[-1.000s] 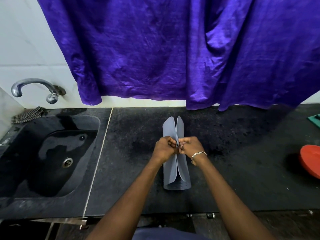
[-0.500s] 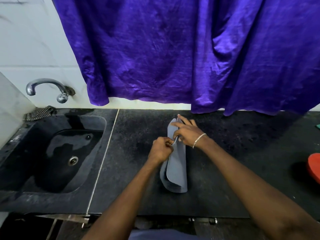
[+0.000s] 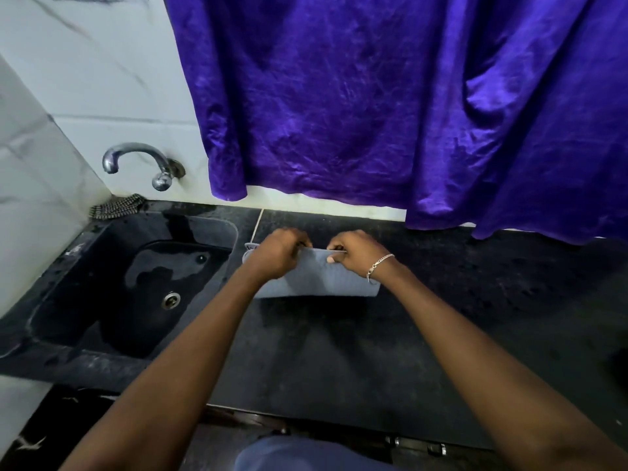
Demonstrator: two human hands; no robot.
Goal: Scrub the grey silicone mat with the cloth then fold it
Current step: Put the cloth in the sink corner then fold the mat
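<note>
The grey silicone mat [image 3: 323,278] is folded into a long strip that lies crosswise on the black counter [image 3: 339,351], right of the sink. My left hand [image 3: 277,254] grips its far edge near the left end, fingers curled over it. My right hand [image 3: 360,253], with a bracelet at the wrist, pinches the same far edge further right. A rolled end of the mat shows just left of my left hand. A checked cloth [image 3: 115,206] lies bunched at the sink's back left corner, away from both hands.
A black sink [image 3: 136,283] with a drain is set into the counter on the left, a chrome tap [image 3: 136,161] above it. A purple curtain [image 3: 390,96] hangs down to the counter's back edge. White tiled walls stand at the left and behind.
The mat has turned from lengthwise to crosswise and sits further back, close to the sink. Both hands now hold its far edge side by side. The view has shifted right and closer.
</note>
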